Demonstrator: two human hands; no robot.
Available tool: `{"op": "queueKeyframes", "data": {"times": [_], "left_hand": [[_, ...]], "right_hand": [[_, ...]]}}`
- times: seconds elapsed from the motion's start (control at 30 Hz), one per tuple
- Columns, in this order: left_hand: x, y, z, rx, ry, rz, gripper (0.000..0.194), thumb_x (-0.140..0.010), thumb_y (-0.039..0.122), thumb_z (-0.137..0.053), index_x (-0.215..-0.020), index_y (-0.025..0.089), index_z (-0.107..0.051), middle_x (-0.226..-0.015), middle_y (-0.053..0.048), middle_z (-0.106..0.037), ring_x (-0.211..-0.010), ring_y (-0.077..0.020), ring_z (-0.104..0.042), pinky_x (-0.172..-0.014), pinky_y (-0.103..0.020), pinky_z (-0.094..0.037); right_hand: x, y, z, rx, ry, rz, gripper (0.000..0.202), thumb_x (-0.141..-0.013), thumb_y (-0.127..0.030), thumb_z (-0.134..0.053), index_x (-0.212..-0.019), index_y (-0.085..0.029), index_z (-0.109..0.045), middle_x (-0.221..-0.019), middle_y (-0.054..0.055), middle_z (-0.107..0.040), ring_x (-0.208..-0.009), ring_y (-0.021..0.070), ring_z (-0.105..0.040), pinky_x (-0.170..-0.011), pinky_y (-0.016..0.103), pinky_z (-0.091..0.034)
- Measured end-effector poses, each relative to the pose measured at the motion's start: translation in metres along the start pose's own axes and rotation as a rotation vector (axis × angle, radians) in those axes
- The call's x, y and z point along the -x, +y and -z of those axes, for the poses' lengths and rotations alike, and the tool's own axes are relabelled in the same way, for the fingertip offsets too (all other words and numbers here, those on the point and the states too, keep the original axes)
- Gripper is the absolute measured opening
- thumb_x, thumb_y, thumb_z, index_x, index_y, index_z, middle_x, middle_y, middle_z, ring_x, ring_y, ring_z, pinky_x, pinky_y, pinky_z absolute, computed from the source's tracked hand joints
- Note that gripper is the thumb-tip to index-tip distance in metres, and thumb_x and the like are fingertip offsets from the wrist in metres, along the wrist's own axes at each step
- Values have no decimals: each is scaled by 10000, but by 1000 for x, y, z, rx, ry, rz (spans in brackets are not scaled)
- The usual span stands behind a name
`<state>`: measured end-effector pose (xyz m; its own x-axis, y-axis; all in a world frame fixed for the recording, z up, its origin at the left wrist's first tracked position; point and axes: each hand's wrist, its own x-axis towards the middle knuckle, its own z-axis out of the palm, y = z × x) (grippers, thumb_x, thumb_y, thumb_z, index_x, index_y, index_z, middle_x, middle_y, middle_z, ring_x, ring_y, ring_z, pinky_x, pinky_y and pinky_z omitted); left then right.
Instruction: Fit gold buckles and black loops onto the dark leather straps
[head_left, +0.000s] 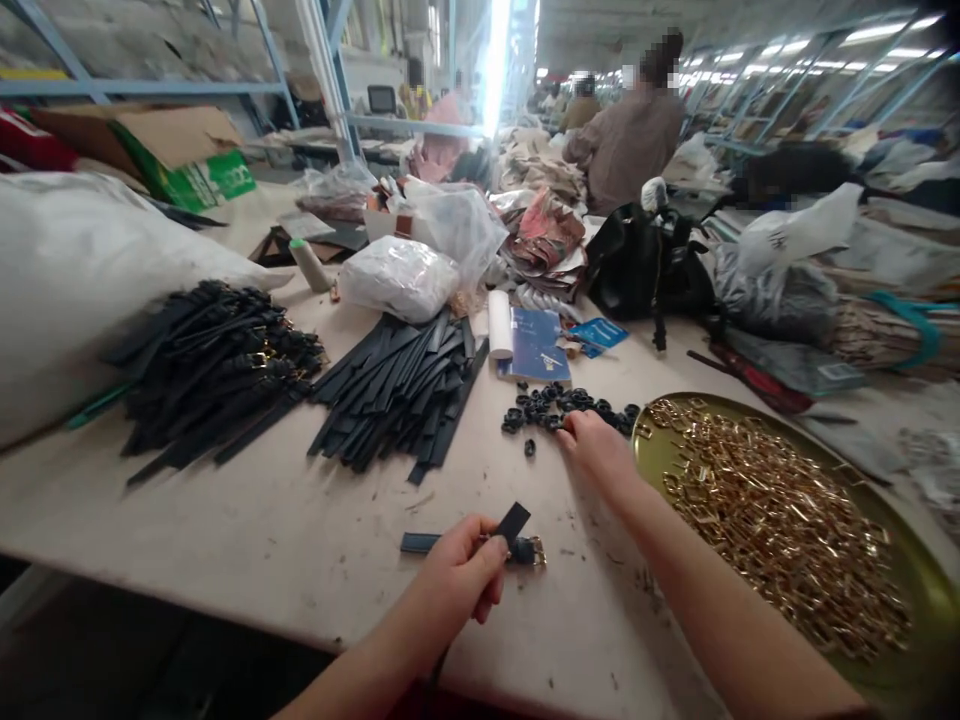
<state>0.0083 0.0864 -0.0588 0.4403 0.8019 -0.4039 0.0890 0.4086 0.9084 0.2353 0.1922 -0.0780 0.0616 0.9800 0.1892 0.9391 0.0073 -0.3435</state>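
My left hand [469, 565] pinches a dark leather strap [514, 520], whose squared end sticks up past the thumb. Beneath it on the table lies another dark strap [420, 542] with a gold buckle [539, 551] at its right end; the hand hides its middle. Farther off, my right hand [592, 445] reaches into a heap of small black loops [544, 400], fingertips closed together at the heap's near edge. Whether a loop is between them is hidden. One loose loop [530, 448] lies apart, left of these fingers.
A brass-coloured tray [926, 570] of gold buckles [780, 520] stands at right. Plain straps [397, 390] and buckled straps [225, 370] are piled at left. Behind are a blue booklet [536, 345], a white roll [499, 325], a black bag [645, 265] and a person [634, 140].
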Motion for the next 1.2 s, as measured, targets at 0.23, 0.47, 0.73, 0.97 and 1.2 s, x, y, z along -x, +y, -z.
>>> {"op": "queueKeyframes", "data": {"times": [0.23, 0.47, 0.73, 0.97, 1.2], "left_hand": [[-1, 3, 4, -42, 30, -57, 234, -823, 393, -404, -733, 178, -425, -448, 80, -423, -364, -58, -346, -387, -173, -276], [40, -11, -20, -372, 81, -319, 222, -820, 329, -420, -701, 170, -516, -534, 55, -424, -494, -77, -387, -480, -196, -287], [87, -12, -33, -428, -54, -347, 184, -795, 245, -404, -891, 164, -540, -627, 40, -525, -549, -92, -450, -523, -203, -340], [91, -24, -34, -403, -23, -357, 251, -810, 189, -392, -1057, 162, -421, -682, 22, -608, -551, -89, -506, -580, -207, -400], [83, -24, -35, -546, 80, -339, 247, -810, 296, -475, -1030, 189, -447, -732, 9, -638, -686, -142, -574, -642, -242, -414]], "right_hand": [[64, -25, 11, -594, -151, -138, 118, -767, -293, -569, -722, -187, -540, -715, 12, -515, -660, 148, -482, -644, 296, -377], [171, -82, 26, -1597, -253, -475, 214, -675, -350, -702, -702, -197, -554, -647, -36, -524, -591, 82, -474, -586, 212, -407], [218, -82, 36, -1456, -224, -374, 255, -674, -347, -702, -863, -202, -609, -722, -15, -573, -607, 103, -482, -613, 247, -414], [238, -92, 36, -1648, -250, -426, 221, -688, -368, -688, -828, -209, -626, -683, -19, -604, -605, 103, -514, -620, 240, -441], [232, -87, 26, -1843, -331, -560, 190, -675, -340, -703, -790, -209, -627, -753, -16, -596, -620, 92, -505, -601, 215, -440]]}}
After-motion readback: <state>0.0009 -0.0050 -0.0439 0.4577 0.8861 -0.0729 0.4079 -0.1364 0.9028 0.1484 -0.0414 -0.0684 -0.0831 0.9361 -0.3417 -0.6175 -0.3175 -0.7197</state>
